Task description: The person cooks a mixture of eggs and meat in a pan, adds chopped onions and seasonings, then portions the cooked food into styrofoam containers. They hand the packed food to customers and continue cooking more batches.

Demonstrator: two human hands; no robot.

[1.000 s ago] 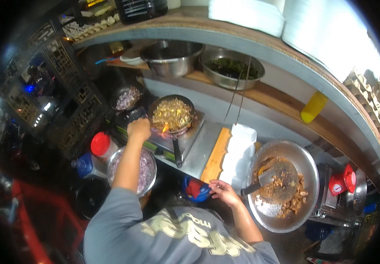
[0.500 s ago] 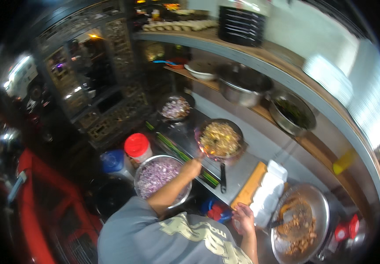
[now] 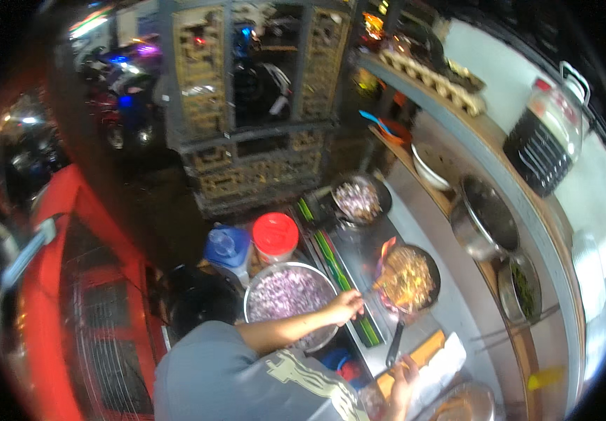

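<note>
My left hand [image 3: 347, 306] is closed around the thin handle of a stirring utensil [image 3: 371, 288]. Its far end goes into a frying pan [image 3: 435, 275] of yellowish, egg-like food [image 3: 407, 279]; the tip is buried there. Flame shows at the pan's left edge. My right hand [image 3: 405, 379] is near the end of the pan's black handle [image 3: 394, 345], fingers slightly apart and blurred; a firm contact cannot be made out. Under my left forearm stands a large metal bowl [image 3: 248, 309] of chopped purple onions [image 3: 285, 291].
A second pan [image 3: 385, 200] with onions sits farther back. Beside the bowl stand red-lidded [image 3: 275, 235] and blue-lidded [image 3: 227, 245] tubs. A wooden board [image 3: 426, 349] and white foam boxes [image 3: 443, 368] lie right. Shelves hold a steel pot [image 3: 482, 217], egg trays [image 3: 433, 81] and a dark-liquid jug [image 3: 545, 133].
The view has swung, shifting the stove rightward and cutting off much of the lower-right bowl. My right hand has come closer to the pan handle. My left hand still holds the utensil.
</note>
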